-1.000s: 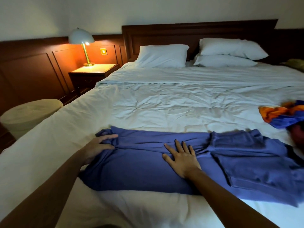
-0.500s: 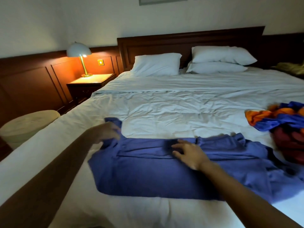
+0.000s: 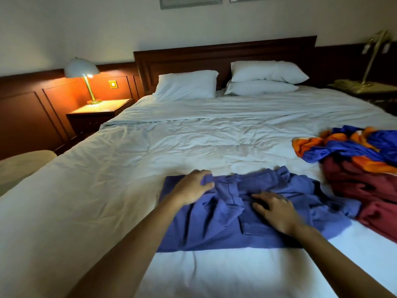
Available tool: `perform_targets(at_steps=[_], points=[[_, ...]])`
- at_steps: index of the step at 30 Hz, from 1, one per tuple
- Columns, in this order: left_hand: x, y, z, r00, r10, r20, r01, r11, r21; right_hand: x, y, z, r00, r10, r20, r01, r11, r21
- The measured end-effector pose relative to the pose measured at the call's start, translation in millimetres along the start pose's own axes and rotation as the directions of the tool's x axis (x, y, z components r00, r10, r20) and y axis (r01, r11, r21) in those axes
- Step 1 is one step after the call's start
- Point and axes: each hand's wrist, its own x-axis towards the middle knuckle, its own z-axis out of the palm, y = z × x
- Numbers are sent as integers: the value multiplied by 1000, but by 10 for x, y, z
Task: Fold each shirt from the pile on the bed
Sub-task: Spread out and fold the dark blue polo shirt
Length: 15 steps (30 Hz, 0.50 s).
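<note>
A blue shirt lies partly folded across the near part of the white bed. My left hand grips the shirt's left end, which is doubled over towards the middle. My right hand presses flat on the shirt's middle with its fingers spread. To the right, the pile holds an orange and blue shirt on top of a maroon garment. The maroon garment touches the blue shirt's right edge.
Three white pillows rest against the dark headboard. A lit lamp stands on the left nightstand. A pale round stool is beside the bed's left edge. A second lamp stands at the far right.
My left hand lifted the shirt's left end and carried it rightwards over the body. The shirt is now shorter and bunched. My right hand stayed on its middle.
</note>
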Motion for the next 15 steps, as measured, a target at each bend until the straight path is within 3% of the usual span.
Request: perform_targets(at_steps=[2,5,9,12,15], points=[[-251,-386,70,997,-74,14,70,985,158,-26,-53,58,999,3,51,-1,1000,-30],[-634,-632,244,990,-138,41,127,972,200,-36,-221,137,998,-28,-50,29,999,21],[-842,-468,331,997,-71,-10,71,997,-18,-52,-567,154,977,-102,-188,117,991,69],[-892,-367,299,999,-46,15,47,997,-58,-108,-709,158,946,-157,-284,178,983,50],[-944,-237,232,996,35,77,-13,961,-277,-170,-726,155,959,-147,-240,161,986,40]])
